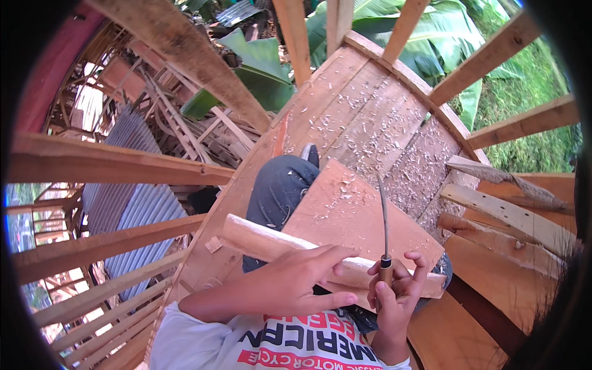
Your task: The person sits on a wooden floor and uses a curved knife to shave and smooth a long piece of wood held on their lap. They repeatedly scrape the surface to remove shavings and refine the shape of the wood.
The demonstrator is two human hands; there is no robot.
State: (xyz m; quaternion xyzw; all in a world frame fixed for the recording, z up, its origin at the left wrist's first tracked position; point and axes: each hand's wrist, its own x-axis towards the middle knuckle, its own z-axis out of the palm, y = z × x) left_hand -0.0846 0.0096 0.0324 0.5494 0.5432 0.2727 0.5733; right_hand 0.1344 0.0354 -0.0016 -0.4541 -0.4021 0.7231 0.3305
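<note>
In my right hand (pixel 398 287) is a carving knife with a long, thin, slightly curved blade (pixel 385 216) and a short wooden handle (pixel 385 274). The blade points up and away from me, and some of my fingers are lifted off the handle. A pale wooden bar (pixel 259 237) lies crosswise over my lap, against the near part of a flat board (pixel 370 209). My left hand (pixel 314 277) is over the middle of this bar, its thumb spread from the fingers and no grip visible; whether it touches the bar is unclear.
Curled wood shavings (pixel 394 117) cover the plank floor (pixel 345 74) ahead. Wooden railing posts (pixel 123 160) ring the platform. Wood offcuts (pixel 505 209) and flat panels (pixel 493 283) lie at my right. Beyond the railing are corrugated sheets (pixel 123 197), stacked timber and large leaves (pixel 265 80).
</note>
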